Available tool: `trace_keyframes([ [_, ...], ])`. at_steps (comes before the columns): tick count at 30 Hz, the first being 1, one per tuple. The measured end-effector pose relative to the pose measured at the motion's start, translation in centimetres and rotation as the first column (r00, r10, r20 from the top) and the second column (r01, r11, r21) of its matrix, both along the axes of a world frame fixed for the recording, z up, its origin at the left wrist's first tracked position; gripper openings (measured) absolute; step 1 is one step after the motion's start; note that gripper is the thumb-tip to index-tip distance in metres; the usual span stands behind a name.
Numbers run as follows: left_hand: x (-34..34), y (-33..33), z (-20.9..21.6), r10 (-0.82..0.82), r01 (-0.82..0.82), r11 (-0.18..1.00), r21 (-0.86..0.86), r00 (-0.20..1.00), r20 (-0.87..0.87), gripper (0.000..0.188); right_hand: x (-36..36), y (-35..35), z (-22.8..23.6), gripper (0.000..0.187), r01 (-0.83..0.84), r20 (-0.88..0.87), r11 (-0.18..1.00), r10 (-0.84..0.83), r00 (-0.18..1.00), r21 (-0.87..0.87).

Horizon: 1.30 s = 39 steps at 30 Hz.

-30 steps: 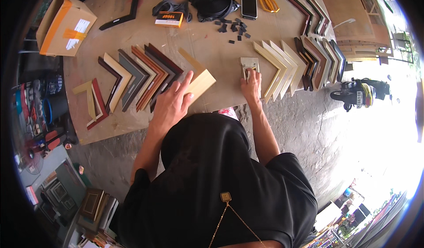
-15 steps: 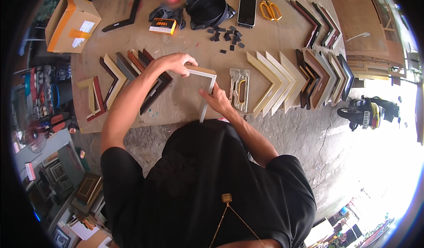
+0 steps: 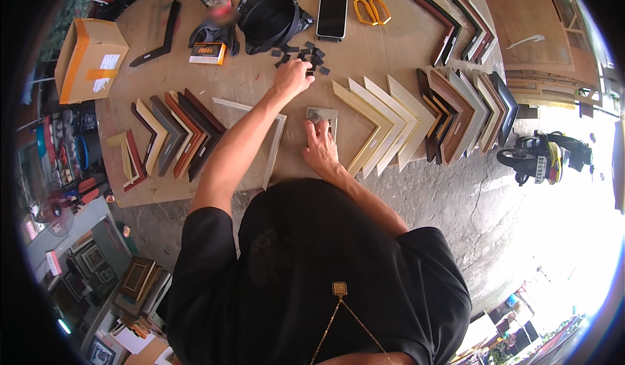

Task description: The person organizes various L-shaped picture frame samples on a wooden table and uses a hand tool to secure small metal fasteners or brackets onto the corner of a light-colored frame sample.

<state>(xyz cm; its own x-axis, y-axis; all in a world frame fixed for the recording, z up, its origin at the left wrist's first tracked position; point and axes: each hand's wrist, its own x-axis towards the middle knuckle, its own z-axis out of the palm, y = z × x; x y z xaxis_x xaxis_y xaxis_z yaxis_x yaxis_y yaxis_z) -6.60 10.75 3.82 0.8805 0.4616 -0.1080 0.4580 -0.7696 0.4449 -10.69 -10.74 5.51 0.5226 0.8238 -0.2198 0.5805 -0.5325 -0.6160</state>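
My left hand (image 3: 293, 79) reaches across the table to the loose small black pieces (image 3: 318, 53). Its fingers are bent down, with a dark piece seemingly pinched between the tips. Closer to my body, my right hand (image 3: 319, 146) grips a silver staple gun (image 3: 331, 114), fingers curled over its handle; they cover much of the tool. Between my left forearm and the staple gun, a white L-shaped frame corner sample (image 3: 276, 145) lies on the table, touched by neither hand. My left forearm passes over part of it.
Frame corner samples (image 3: 384, 127) fan out at right, others (image 3: 170, 134) at left. Beyond the pieces are a black bag (image 3: 270, 20), phone (image 3: 333, 15), orange-handled scissors (image 3: 372, 10) and small orange box (image 3: 208, 53). A cardboard box (image 3: 91, 59) stands far left.
Both hands have let go of the white frame corner, which now lies on the table. My left hand has moved to the black pieces, my right hand onto the staple gun.
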Motion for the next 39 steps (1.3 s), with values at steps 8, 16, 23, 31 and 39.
trace_keyframes([
  [8, -0.1, 0.1, -3.1, 0.035, -0.028, 0.999, -0.035, 0.974, 0.223, 0.021, 3.0, -2.2, 1.2, 0.065, 0.338, -0.383, 0.913, -0.235, 0.893, 0.228],
  [16, -1.5, 0.2, -1.7, -0.113, 0.125, 0.992, -0.014, 0.936, 0.333, 0.028, 2.9, -1.9, 2.1, 0.071, 0.093, -0.203, 0.996, -0.092, 0.975, -0.005],
  [23, -1.3, 0.7, -1.9, -0.066, 0.081, 0.993, -0.081, 0.983, 0.171, 0.03, 4.9, 0.5, 8.1, 0.063, -0.068, -0.121, 0.958, 0.035, 0.992, -0.277],
  [31, -2.3, 0.4, -2.7, -0.075, 0.057, 0.989, 0.136, 0.988, 0.136, 0.028, 2.9, -0.9, 4.6, 0.051, 0.197, -0.016, 0.979, -0.198, 0.98, -0.049],
  [39, -1.9, 0.9, -2.4, -0.025, 0.03, 0.999, -0.039, 0.991, 0.135, 0.022, 3.5, -0.4, 4.6, 0.049, 0.145, -0.052, 0.969, -0.159, 0.986, -0.202],
])
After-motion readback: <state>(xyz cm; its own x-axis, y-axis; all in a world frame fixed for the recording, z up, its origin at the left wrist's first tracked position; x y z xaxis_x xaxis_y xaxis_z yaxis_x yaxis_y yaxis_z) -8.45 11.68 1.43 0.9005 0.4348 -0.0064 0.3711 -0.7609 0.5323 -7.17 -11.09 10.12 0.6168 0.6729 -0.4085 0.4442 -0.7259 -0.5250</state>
